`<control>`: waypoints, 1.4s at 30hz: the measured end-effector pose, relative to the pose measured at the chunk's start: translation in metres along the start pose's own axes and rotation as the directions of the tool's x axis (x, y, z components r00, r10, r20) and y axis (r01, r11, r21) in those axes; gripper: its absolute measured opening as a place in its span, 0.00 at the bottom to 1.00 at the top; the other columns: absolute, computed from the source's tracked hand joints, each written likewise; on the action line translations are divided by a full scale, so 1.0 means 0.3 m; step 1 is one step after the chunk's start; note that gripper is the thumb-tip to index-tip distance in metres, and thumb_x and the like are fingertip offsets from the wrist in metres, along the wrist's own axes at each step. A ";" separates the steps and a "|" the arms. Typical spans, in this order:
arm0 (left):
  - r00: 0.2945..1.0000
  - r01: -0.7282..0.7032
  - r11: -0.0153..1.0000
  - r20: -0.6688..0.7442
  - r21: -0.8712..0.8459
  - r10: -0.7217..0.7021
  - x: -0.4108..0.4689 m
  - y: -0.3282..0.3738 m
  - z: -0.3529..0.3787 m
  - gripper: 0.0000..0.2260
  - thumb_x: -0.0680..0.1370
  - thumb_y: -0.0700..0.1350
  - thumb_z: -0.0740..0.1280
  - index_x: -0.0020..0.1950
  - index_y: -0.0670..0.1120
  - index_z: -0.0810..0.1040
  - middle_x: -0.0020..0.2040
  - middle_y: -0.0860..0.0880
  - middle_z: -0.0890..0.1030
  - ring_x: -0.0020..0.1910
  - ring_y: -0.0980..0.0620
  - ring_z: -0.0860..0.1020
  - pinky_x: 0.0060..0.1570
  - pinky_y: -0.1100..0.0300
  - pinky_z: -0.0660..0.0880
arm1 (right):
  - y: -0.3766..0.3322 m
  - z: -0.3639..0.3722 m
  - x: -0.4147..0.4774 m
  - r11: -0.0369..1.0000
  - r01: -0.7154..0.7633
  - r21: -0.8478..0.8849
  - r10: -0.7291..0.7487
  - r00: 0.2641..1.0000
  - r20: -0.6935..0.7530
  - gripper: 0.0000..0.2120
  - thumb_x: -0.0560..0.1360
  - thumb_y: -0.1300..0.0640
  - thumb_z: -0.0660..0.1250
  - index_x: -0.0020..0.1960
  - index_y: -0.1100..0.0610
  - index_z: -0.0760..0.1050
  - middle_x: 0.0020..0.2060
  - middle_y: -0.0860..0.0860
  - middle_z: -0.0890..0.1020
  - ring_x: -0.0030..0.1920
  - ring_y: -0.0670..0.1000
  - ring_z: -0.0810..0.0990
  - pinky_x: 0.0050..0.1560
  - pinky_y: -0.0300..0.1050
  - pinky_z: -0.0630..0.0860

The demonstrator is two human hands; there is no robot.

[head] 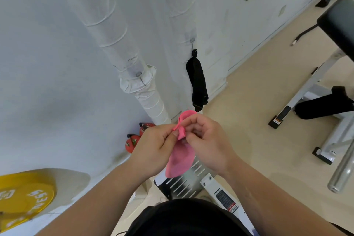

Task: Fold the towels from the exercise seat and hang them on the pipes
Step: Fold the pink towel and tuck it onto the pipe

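Head view: two fat white pipes (107, 30) run up the wall, far in front of you. A black towel (198, 84) hangs from the right one, long way down, with its loose end pointing at the floor. Just nearer than that, you hold a pink towel (179, 161). Its long side runs far to near, and its loose end points back at you. Your left hand (153, 151) and right hand (206, 143) both pinch its bunched far end with curled fingers.

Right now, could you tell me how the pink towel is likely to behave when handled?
Probably floppy: the pink towel hangs limp below the left hand and right hand. Likely light: a mere pinch holds it.
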State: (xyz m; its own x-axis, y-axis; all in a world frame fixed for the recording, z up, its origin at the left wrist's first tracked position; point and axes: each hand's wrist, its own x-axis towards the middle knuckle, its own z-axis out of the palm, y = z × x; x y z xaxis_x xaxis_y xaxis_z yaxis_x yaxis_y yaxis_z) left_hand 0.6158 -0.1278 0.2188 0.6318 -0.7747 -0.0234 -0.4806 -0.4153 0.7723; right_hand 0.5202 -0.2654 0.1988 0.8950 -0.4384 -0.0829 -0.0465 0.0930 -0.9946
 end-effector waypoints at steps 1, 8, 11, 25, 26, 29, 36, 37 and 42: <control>0.999 -0.031 0.999 0.041 0.020 0.030 0.000 0.000 -0.004 0.14 0.82 0.50 0.60 0.41 0.45 0.78 0.34 0.50 0.77 0.34 0.50 0.74 0.37 0.46 0.74 | 0.004 -0.003 -0.003 1.000 0.015 -0.005 -0.015 1.000 0.000 0.15 0.74 0.72 0.66 0.44 0.52 0.78 0.39 0.52 0.85 0.42 0.50 0.83 0.53 0.46 0.81; 0.984 0.036 0.991 0.175 -0.126 -0.013 0.000 0.001 -0.004 0.14 0.80 0.54 0.64 0.50 0.44 0.82 0.39 0.44 0.80 0.38 0.39 0.79 0.41 0.38 0.79 | 0.040 -0.045 -0.007 0.979 0.043 -0.197 -0.062 0.994 -0.091 0.13 0.69 0.63 0.78 0.43 0.49 0.76 0.39 0.53 0.79 0.36 0.43 0.74 0.41 0.37 0.73; 0.980 0.104 0.984 0.183 -0.147 -0.076 0.003 -0.005 -0.013 0.14 0.81 0.53 0.62 0.53 0.46 0.83 0.41 0.41 0.82 0.41 0.37 0.83 0.45 0.34 0.80 | 0.061 -0.100 0.004 0.841 0.189 -0.507 -0.230 0.973 -0.019 0.11 0.69 0.49 0.79 0.48 0.46 0.81 0.49 0.43 0.75 0.53 0.41 0.72 0.56 0.32 0.66; 0.974 0.227 0.947 0.038 -0.226 -0.224 0.033 -0.001 -0.110 0.10 0.85 0.41 0.60 0.49 0.43 0.79 0.38 0.39 0.78 0.36 0.45 0.71 0.45 0.50 0.68 | -0.080 -0.265 0.088 0.875 0.260 -0.407 -0.186 0.959 0.213 0.11 0.75 0.58 0.74 0.42 0.59 0.73 0.36 0.53 0.78 0.38 0.48 0.77 0.43 0.45 0.75; 0.970 0.243 0.929 0.052 -0.280 -0.238 0.037 0.006 -0.111 0.09 0.85 0.41 0.60 0.50 0.41 0.78 0.38 0.41 0.76 0.40 0.45 0.68 0.48 0.49 0.64 | -0.098 -0.259 0.092 0.896 0.260 -0.360 -0.197 0.959 0.202 0.10 0.76 0.60 0.73 0.43 0.58 0.72 0.33 0.55 0.73 0.34 0.48 0.72 0.37 0.44 0.70; 0.971 0.240 0.898 0.078 -0.369 -0.228 0.056 0.028 -0.140 0.05 0.83 0.36 0.62 0.51 0.35 0.75 0.43 0.43 0.72 0.45 0.43 0.66 0.49 0.49 0.60 | -0.130 -0.249 0.103 0.943 0.252 -0.220 -0.214 0.960 0.181 0.09 0.77 0.60 0.70 0.49 0.52 0.70 0.32 0.63 0.70 0.31 0.57 0.66 0.33 0.49 0.65; 0.937 0.118 0.958 0.350 -0.262 -0.020 0.169 0.159 -0.203 0.25 0.73 0.45 0.77 0.67 0.58 0.74 0.51 0.39 0.84 0.50 0.36 0.83 0.52 0.44 0.78 | -0.158 -0.223 0.112 0.970 0.232 -0.071 -0.211 0.951 0.227 0.14 0.78 0.62 0.69 0.58 0.46 0.72 0.39 0.73 0.74 0.35 0.61 0.72 0.38 0.59 0.71; 0.929 0.097 0.966 0.371 -0.241 0.000 0.189 0.177 -0.198 0.27 0.76 0.43 0.75 0.70 0.59 0.71 0.52 0.41 0.84 0.51 0.38 0.83 0.52 0.44 0.79 | -0.158 -0.224 0.110 0.973 0.224 -0.050 -0.208 0.953 0.219 0.15 0.78 0.63 0.69 0.58 0.47 0.72 0.40 0.73 0.74 0.36 0.59 0.73 0.39 0.57 0.71; 0.909 -0.051 0.992 0.405 -0.113 0.093 0.248 0.229 -0.159 0.30 0.80 0.32 0.64 0.66 0.68 0.73 0.46 0.41 0.80 0.39 0.39 0.76 0.38 0.51 0.74 | -0.088 -0.254 0.105 0.994 0.066 0.091 -0.082 0.980 0.183 0.25 0.75 0.63 0.75 0.66 0.46 0.71 0.50 0.64 0.84 0.49 0.58 0.85 0.51 0.57 0.82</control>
State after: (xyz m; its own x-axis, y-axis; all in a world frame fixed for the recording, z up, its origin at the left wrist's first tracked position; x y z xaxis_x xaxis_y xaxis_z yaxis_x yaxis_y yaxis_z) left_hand 0.6589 -0.1913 0.3005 0.2836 -0.9364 -0.2068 -0.4406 -0.3188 0.8392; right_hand 0.5158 -0.3498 0.2177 0.9619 -0.2730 0.0114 0.0530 0.1454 -0.9879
